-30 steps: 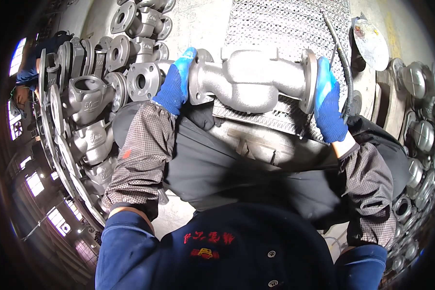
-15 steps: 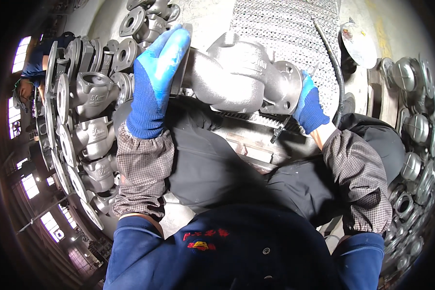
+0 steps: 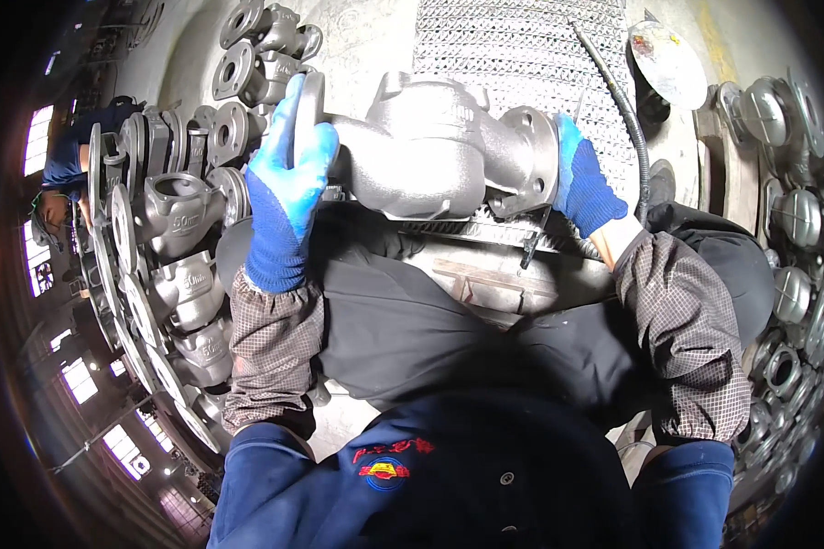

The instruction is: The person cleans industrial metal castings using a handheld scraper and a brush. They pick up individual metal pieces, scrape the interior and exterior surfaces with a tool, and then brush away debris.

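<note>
A large grey cast-metal valve body (image 3: 421,156) lies crosswise in front of me, above my thighs, with a round flange at each end. My left hand (image 3: 293,169), in a blue coated glove, grips the left flange (image 3: 309,114), fingers on its outer side and thumb on the inner. My right hand (image 3: 584,183), gloved likewise, presses against the outer face of the right flange (image 3: 533,160), where bolt holes show; its fingertips are partly hidden. A small dark tool-like piece (image 3: 529,247) hangs below that flange; I cannot tell what it joins to.
Beneath and beyond the valve body lies a patterned metal grating (image 3: 513,55). A dark hose (image 3: 618,96) runs down its right side, near a whitish round disc (image 3: 668,66). Smaller valve bodies (image 3: 185,215) crowd the left; more castings (image 3: 796,220) are stacked right. Another person (image 3: 69,174) bends at far left.
The view has shifted slightly, so the valve body appears farther left. My left hand has changed its hold: its thumb now stands apart from the fingers, around the flange. My right hand stays at its flange.
</note>
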### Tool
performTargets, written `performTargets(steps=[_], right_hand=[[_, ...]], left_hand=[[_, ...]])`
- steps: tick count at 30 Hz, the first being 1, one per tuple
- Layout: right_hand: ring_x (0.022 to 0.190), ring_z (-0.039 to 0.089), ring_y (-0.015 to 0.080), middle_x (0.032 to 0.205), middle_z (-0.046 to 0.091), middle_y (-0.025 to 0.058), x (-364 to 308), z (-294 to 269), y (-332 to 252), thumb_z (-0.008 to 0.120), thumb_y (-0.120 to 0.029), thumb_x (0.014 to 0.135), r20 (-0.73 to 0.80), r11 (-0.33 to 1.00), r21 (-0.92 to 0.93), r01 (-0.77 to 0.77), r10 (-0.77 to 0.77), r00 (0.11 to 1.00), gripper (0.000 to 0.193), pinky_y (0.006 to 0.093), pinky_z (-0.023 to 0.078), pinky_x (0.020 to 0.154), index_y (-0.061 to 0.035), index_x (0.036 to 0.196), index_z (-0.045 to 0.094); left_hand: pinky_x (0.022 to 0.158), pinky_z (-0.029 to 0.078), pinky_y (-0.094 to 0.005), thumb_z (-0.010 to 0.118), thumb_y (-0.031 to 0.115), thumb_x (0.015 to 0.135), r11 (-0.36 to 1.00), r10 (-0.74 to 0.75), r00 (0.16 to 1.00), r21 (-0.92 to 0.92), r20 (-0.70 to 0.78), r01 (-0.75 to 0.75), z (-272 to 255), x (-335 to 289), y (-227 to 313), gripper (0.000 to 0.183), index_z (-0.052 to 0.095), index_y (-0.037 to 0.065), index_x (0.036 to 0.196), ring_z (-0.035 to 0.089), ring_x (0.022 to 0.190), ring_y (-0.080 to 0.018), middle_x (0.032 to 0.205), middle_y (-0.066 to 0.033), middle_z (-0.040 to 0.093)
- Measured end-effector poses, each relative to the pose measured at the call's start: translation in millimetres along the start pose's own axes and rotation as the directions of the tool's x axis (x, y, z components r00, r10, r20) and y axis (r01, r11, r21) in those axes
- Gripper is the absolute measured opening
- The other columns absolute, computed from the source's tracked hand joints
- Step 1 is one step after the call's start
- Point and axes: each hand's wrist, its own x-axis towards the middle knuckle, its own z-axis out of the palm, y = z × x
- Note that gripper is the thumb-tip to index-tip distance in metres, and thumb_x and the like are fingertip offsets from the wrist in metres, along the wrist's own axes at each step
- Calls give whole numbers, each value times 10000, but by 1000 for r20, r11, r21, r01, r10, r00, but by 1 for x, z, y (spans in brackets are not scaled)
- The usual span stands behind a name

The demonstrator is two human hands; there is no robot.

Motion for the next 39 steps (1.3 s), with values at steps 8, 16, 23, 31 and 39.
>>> performTargets(steps=[8, 16, 23, 31, 39], right_hand=[[905, 635, 209, 1021, 627, 165, 13, -27, -48, 564, -117, 896, -203, 816, -550, 177, -336, 920, 322, 300, 504, 776, 25, 1180, 513], [481, 543, 71, 806, 699, 101, -76, 6, -124, 405, -457, 983, 639, 754, -73, -652, 538, 550, 508, 172, 363, 421, -19, 1159, 591], [532, 544, 59, 875, 696, 97, -91, 5, -105, 394, -275, 1016, 268, 880, 180, -439, 386, 883, 375, 173, 394, 483, 2, 1219, 547], [587, 544, 66, 781, 646, 54, -43, 19, -116, 524, -141, 958, 93, 945, 40, -324, 320, 943, 335, 205, 449, 540, -1, 1261, 546], [593, 536, 64, 755, 615, 54, -43, 33, -92, 539, -112, 945, 160, 980, -196, -21, 53, 986, 337, 223, 453, 552, -19, 1269, 555]], left_hand=[[615, 413, -195, 630, 80, 856, 955, -214, 975, -198, 63, 222, 2, -7, 0, 561, 446, 2, 1380, 466, 681, -49, 851, 10, 544], [754, 449, -210, 615, 102, 853, 917, -309, 949, -245, 67, 316, 4, -6, -1, 542, 466, 3, 1365, 520, 827, -75, 1013, -38, 587], [833, 461, -238, 592, 71, 862, 899, -360, 929, -236, 80, 369, 0, -5, 11, 524, 463, -4, 1364, 551, 926, -104, 1139, -67, 588], [996, 410, -313, 667, 124, 849, 926, -299, 947, -204, 114, 317, -1, -3, 9, 583, 446, -1, 1374, 511, 1182, -182, 1332, -143, 524], [988, 403, -289, 686, 107, 845, 914, -348, 932, -184, 104, 362, -1, -4, 19, 608, 431, 2, 1386, 495, 1184, -154, 1357, -134, 508]])
